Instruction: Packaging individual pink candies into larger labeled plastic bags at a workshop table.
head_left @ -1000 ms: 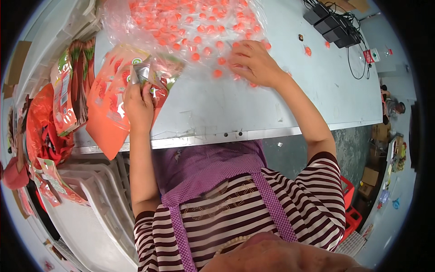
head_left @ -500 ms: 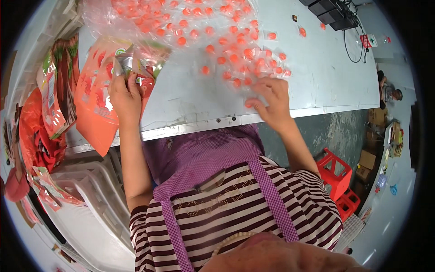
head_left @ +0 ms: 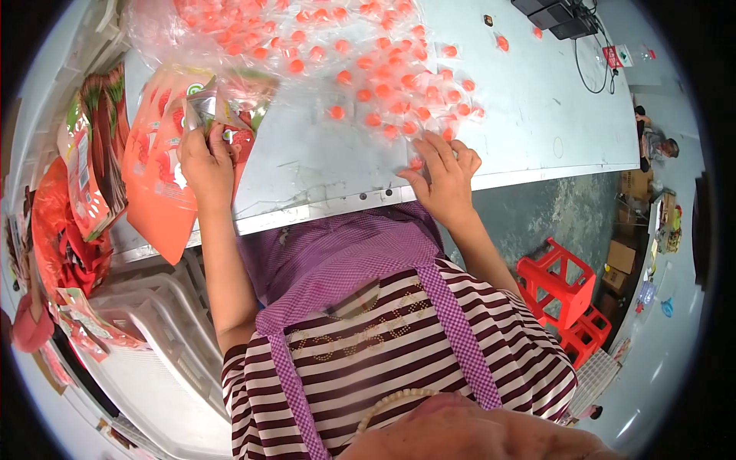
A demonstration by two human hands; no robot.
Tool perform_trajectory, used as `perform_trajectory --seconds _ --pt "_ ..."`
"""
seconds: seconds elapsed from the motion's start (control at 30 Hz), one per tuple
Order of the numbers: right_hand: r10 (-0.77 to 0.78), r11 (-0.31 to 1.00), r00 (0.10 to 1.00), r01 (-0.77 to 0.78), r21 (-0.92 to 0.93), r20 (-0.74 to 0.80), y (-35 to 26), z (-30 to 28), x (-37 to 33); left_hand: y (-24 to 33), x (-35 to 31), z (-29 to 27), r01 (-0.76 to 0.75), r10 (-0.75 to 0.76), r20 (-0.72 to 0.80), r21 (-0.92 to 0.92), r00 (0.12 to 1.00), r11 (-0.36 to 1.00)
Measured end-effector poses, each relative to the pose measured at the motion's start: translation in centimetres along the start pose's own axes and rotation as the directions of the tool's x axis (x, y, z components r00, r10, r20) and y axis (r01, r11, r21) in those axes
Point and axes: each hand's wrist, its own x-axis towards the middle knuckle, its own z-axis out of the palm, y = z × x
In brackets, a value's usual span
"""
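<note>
My left hand (head_left: 205, 170) grips the opening of a red-and-pink pouch printed with berries (head_left: 157, 203), its fingers closed on the upper edge, where the silvery lining shows. The pouch hangs partly over the table's front edge. My right hand (head_left: 447, 178) lies over the near side of a spread of small clear-wrapped red sweets (head_left: 409, 80), fingers outstretched and thumb apart. One wrapped sweet (head_left: 415, 163) sits on the table between thumb and forefinger. Behind the pouch, a large clear plastic bag (head_left: 149, 34) lies under more of these sweets.
Stacked printed pouches (head_left: 96, 176) stand left of the table (head_left: 529, 130), beside a red plastic bag (head_left: 47, 207). White plastic crates (head_left: 165, 345) are below left. Red stools (head_left: 563, 287) stand on the floor at right. Black devices with cables (head_left: 563, 19) sit at the table's far right.
My right hand has shifted slightly left, and its fingers have straightened out over the nearest sweets. My left hand still grips the pouch. The whole view has moved a little.
</note>
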Motion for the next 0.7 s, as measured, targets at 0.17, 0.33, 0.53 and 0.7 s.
perform_trajectory --seconds 0.17,0.33,0.53,0.7 --pt "-0.037 0.992 0.997 0.043 0.116 -0.061 0.0 0.3 -0.9 0.0 0.0 -0.1 0.013 -0.013 0.002 -0.014 1.000 1.000" --pt "-0.087 0.978 0.993 0.101 0.180 -0.081 -0.6 0.5 -1.3 -0.1 0.1 -0.1 -0.005 0.005 -0.003 -0.010 1.000 1.000" --pt "-0.133 0.916 0.987 0.156 0.369 -0.087 -1.3 1.7 -0.9 0.0 0.2 -0.2 -0.009 0.009 0.004 -0.009 1.000 1.000" --pt "-0.189 0.901 0.976 0.216 0.377 -0.108 -2.0 2.4 -0.4 0.3 0.3 -0.2 0.006 -0.006 0.004 0.001 1.000 1.000"
